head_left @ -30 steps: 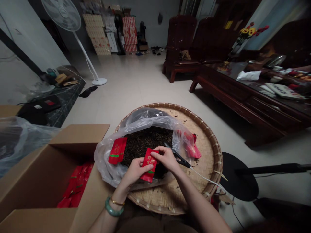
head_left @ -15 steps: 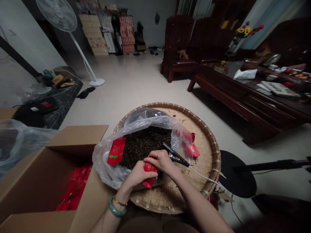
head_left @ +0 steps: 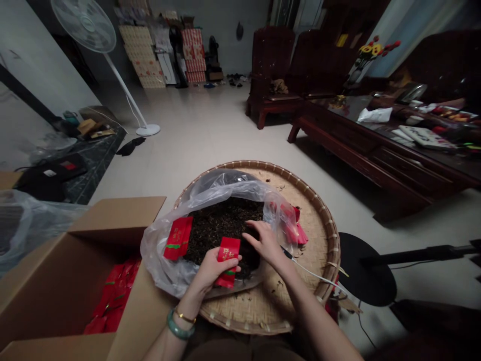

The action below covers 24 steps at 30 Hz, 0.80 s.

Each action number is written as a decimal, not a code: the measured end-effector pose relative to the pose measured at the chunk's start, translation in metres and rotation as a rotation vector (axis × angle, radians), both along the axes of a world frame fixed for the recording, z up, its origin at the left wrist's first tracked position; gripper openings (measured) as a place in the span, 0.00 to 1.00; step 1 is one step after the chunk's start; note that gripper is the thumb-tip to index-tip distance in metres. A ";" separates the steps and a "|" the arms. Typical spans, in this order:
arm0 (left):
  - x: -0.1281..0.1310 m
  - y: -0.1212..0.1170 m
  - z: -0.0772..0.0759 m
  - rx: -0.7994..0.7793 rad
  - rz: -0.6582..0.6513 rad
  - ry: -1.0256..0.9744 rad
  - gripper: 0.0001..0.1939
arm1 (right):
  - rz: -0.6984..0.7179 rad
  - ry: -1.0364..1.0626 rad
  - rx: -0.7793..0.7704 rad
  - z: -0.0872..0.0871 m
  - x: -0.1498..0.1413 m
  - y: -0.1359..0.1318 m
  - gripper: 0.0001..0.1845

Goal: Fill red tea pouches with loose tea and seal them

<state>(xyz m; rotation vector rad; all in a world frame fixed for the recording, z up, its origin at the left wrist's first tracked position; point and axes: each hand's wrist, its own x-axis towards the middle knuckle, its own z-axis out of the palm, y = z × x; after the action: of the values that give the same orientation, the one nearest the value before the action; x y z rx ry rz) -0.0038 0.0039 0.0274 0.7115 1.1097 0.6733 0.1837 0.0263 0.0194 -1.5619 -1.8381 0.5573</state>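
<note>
Between thumb and fingers, my left hand (head_left: pixel 215 268) grips a red packet (head_left: pixel 228 261) with gold lettering and a green band. My right hand (head_left: pixel 265 242) hovers over the dark tea leaves (head_left: pixel 221 225), its fingers spread and nothing in them. The leaves fill a clear plastic bag (head_left: pixel 161 255) that lies open on a round woven bamboo tray (head_left: pixel 296 180). Another red packet (head_left: pixel 178 237) rests at the left side of the leaves. A black corded tool (head_left: pixel 286 252) sits mostly hidden behind my right hand.
An open cardboard box (head_left: pixel 124 210) holding several red packets (head_left: pixel 114 296) stands at the left. More red packets (head_left: pixel 298 228) lie on the tray's right side. Beyond are a white fan (head_left: pixel 148 130), a dark wooden table (head_left: pixel 361 145) and a black round base (head_left: pixel 368 271).
My right hand has let go of the red packet and moved right and up over the leaves, covering most of the black tool. My left hand keeps the packet, now more upright.
</note>
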 end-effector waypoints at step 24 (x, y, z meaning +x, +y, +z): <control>0.009 0.004 0.008 0.157 -0.149 0.030 0.21 | 0.310 0.239 -0.338 0.039 0.005 -0.004 0.25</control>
<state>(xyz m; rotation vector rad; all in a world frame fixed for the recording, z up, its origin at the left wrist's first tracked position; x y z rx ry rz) 0.0051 0.0078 0.0351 0.9316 1.0271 0.6290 0.1889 0.0226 0.0584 -1.3453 -1.8780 1.1972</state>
